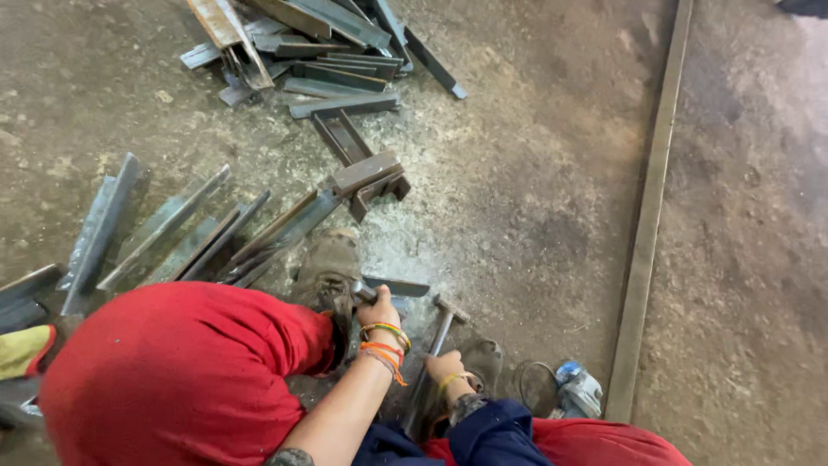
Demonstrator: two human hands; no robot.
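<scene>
Hammer (442, 326) in the right hand (446, 367) and a short steel piece (392, 287) under the left hand (378, 309): seen from the head camera, a person in red trousers (181, 371) crouches on a dusty concrete floor (517, 190). The right hand is clamped around the lower end of the hammer's handle, the head raised and tilted to the right just above the floor. The left hand, fingers curled together, grips the near end of the flat steel piece, which lies on the floor beside a worn shoe (328, 267). Orange and green bangles (385, 343) ring the left wrist, which bends down from a bare forearm; a yellow band sits on the right wrist.

To the left, about six angle-iron lengths (164, 229) lie side by side, slanting up to the right. A heap of cut steel offcuts (319, 52), too tangled to count, fills the top of the view, with three more short pieces (366, 177) below it. One long steel bar (651, 207) runs down the right side. An angle grinder (578, 390) with a blue label rests by the second shoe (483, 358).
</scene>
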